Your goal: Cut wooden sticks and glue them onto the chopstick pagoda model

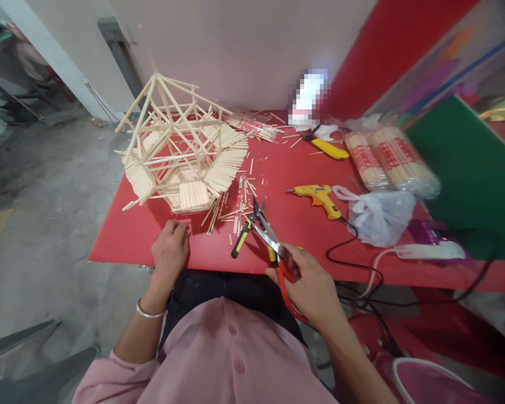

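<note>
My right hand (309, 283) is wrapped round the red handles of a pair of pliers (284, 275), whose silver jaws point forward over the table. Under those jaws lies a second pair of pliers (240, 238) with yellow and black handles, partly hidden. My left hand (170, 247) rests in a loose fist on the table's front edge, with nothing visible in it. Just beyond it stands a pavilion-like model (193, 195) of thin wooden sticks, with a pointed roof frame and a fanned base. Loose cut sticks (212, 216) are scattered to its right.
A yellow glue gun (320, 196) lies on the red table (210, 252), its cord trailing right. Behind are a yellow-handled tool (330, 149) and a blurred-out bright screen (309, 98). Packs of sticks (391, 157), a white plastic bag (381, 216) and a power strip (429, 250) sit at right.
</note>
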The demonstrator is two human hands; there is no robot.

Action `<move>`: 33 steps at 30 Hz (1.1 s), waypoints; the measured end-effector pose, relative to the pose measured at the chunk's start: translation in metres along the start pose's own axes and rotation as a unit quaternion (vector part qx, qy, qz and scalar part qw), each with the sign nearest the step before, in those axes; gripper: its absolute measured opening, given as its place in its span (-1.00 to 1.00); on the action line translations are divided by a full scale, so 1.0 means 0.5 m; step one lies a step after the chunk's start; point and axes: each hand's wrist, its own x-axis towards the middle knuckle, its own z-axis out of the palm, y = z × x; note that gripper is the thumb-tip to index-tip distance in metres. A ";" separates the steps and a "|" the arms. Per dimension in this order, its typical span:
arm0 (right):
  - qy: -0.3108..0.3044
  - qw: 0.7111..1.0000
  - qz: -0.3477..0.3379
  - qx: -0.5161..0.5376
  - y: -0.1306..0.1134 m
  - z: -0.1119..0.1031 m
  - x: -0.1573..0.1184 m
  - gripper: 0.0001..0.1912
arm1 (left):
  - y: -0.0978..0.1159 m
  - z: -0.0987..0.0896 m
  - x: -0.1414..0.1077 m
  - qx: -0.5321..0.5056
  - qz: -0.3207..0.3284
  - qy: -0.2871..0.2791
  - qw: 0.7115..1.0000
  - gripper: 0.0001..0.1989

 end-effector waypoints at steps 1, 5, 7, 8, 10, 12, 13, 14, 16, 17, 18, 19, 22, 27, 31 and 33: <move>-0.003 1.000 -0.001 0.004 -0.001 0.001 -0.001 -0.45 | 0.007 0.003 -0.001 -0.014 0.006 0.013 1.000 -0.78; -0.005 1.000 -0.004 0.016 -0.003 0.005 -0.002 -0.46 | 0.055 0.010 0.003 -0.097 0.085 -0.004 0.992 -0.76; 0.001 1.000 -0.003 0.020 0.000 0.005 -0.003 -0.46 | 0.083 0.012 0.014 -0.106 0.105 -0.034 0.988 -0.75; 0.003 1.000 -0.004 0.024 0.002 0.005 -0.004 -0.46 | 0.096 0.013 0.021 -0.100 0.109 -0.051 0.988 -0.74; 0.008 0.999 -0.004 0.034 0.008 0.004 -0.005 -0.47 | 0.118 0.016 0.038 -0.083 0.112 -0.087 0.986 -0.73; 0.013 0.999 0.000 0.045 0.015 0.003 -0.005 -0.47 | 0.134 0.019 0.055 -0.066 0.099 -0.119 0.986 -0.73; 0.017 0.999 0.005 0.050 0.019 0.002 -0.005 -0.47 | 0.140 0.021 0.062 -0.058 0.090 -0.129 0.986 -0.73; 0.020 0.998 0.011 0.055 0.022 0.002 -0.004 -0.46 | 0.144 0.023 0.068 -0.051 0.080 -0.136 0.986 -0.72; 0.020 0.997 0.028 0.070 0.028 0.001 0.002 -0.44 | 0.150 0.028 0.075 -0.043 0.068 -0.141 0.987 -0.70; 0.019 0.996 0.038 0.081 0.031 0.001 0.006 -0.43 | 0.151 0.030 0.076 -0.043 0.065 -0.140 0.987 -0.70; 0.017 0.994 0.048 0.094 0.033 0.001 0.012 -0.41 | 0.152 0.031 0.076 -0.046 0.064 -0.140 0.987 -0.70; 0.017 0.992 0.059 0.109 0.034 0.001 0.019 -0.40 | 0.152 0.031 0.074 -0.051 0.064 -0.139 0.987 -0.70; 0.015 0.981 0.090 0.174 0.039 0.005 0.051 -0.37 | 0.151 0.030 0.065 -0.063 0.059 -0.140 0.986 -0.72; 0.042 0.938 0.132 0.317 0.048 0.024 0.127 -0.26 | 0.177 0.029 0.071 -0.078 0.072 -0.137 0.985 -0.75; 0.069 0.907 0.147 0.388 0.043 0.030 0.171 -0.31 | 0.222 0.046 0.112 -0.087 0.130 -0.156 0.975 -0.74; 0.078 0.903 0.146 0.395 0.042 0.031 0.179 -0.35 | 0.240 0.054 0.132 -0.071 0.141 -0.177 0.971 -0.74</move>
